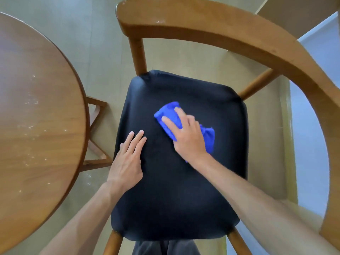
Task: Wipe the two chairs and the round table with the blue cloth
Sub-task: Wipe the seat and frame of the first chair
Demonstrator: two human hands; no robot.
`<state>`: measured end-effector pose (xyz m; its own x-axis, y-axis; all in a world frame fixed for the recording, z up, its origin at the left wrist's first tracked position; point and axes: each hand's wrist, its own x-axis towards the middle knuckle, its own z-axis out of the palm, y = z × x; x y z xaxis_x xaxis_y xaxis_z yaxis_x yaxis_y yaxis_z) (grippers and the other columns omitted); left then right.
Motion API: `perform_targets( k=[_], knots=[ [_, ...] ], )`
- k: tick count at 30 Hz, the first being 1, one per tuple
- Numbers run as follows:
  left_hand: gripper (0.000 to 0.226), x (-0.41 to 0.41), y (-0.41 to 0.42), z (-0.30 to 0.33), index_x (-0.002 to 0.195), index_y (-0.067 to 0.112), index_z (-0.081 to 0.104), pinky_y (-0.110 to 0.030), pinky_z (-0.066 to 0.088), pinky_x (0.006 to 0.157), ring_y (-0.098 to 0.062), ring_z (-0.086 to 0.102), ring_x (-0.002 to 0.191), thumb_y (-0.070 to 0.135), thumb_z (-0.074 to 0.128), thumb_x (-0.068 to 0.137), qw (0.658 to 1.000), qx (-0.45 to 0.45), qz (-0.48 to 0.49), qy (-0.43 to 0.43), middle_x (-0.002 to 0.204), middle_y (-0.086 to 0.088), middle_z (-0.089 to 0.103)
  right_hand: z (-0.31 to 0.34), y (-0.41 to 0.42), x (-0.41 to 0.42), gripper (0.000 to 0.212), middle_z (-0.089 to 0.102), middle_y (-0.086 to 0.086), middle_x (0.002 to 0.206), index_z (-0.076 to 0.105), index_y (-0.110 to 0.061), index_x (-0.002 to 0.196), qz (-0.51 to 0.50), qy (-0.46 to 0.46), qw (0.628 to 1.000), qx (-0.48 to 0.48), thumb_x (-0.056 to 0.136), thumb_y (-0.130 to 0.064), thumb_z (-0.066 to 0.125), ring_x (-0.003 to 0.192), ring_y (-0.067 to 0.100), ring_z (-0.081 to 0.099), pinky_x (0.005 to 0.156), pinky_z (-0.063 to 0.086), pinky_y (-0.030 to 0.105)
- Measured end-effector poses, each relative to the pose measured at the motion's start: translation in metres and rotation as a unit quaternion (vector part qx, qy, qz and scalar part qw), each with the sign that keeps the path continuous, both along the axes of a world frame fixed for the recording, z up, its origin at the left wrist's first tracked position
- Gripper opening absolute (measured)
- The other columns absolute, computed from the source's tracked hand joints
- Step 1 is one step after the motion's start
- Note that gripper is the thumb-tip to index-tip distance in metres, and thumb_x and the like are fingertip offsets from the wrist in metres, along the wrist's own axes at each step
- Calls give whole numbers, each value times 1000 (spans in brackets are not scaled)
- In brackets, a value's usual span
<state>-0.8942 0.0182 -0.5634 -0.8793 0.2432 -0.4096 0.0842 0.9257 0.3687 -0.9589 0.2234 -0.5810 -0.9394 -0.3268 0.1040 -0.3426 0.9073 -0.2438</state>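
Pale beige floor [103, 45] with faint seams, soft daylight; light blue-white panel [309, 137] at right.

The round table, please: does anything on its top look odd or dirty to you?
Yes. The round table carries scattered pale specks across its wooden top, like crumbs or droplets; which, I cannot tell.

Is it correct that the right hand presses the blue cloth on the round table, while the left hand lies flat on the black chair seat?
Not quite. The right hand presses the blue cloth on the black chair seat, not on the round table; the head view shows it. The left hand does lie flat on that seat.
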Motion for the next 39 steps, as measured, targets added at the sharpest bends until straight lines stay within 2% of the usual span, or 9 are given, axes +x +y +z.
perform_targets(
  k=[7,12,16,19,24,27,30,33,39],
  knots=[
    [78,2,-3,0,151,12,23,-47,16,117,-20,-6,148,1,58,82,1000,-12,-11,-11,160,5,2,1,70,131,53,45,5,140,49,-36,127,442,-12,897,25,85,-5,56,92,27,52,68,44,34],
    [75,7,1,-4,152,15,10,-40,-1,116,-19,-16,146,8,49,89,1000,-23,-14,8,159,6,-9,-8,104,-20,60,38,11,145,51,-32,133,58,40,997,23,81,-2,45,96,36,48,74,47,41],
    [65,10,10,-4,151,12,13,-48,10,116,-21,-6,148,38,32,94,999,-34,17,18,161,2,3,-3,72,-27,58,41,17,145,54,-25,133,-199,14,980,-5,79,-4,58,92,43,50,79,45,44],
    [64,9,14,-3,149,11,27,-57,27,111,-27,9,147,38,41,92,998,-49,13,24,160,-4,17,-4,55,92,62,39,12,142,50,-35,130,95,-42,994,20,76,-3,54,89,35,51,68,38,38],
    [71,6,9,-7,147,19,34,-60,35,104,-33,14,145,33,67,86,997,-67,-20,21,157,-9,24,2,114,140,52,39,2,146,45,-39,131,515,-67,854,37,90,-6,50,100,29,52,77,44,34],
    [68,6,11,-8,149,20,32,-59,30,108,-33,10,146,35,61,89,996,-82,-13,19,159,-9,19,-3,140,59,70,33,8,145,40,-39,134,422,-15,904,64,79,3,45,98,32,51,71,46,38],
    [66,5,11,-7,150,21,29,-57,25,111,-32,6,147,38,56,92,996,-82,-14,18,160,-7,14,-3,139,8,73,37,12,143,44,-37,134,110,-12,992,60,73,1,57,94,36,50,74,46,40],
    [66,2,13,2,152,24,22,-53,19,114,-29,-2,148,40,51,95,996,-85,-11,-6,161,-5,7,-1,87,15,64,44,16,140,53,-29,131,-136,-9,990,45,73,-2,59,85,37,50,71,44,41],
    [68,-15,21,43,154,24,8,-40,20,117,-26,-5,147,30,46,97,986,-114,-34,-116,161,-3,-4,39,20,182,78,33,8,143,47,-40,132,117,-214,970,-8,64,-4,62,91,27,54,72,48,32]
  ],
)
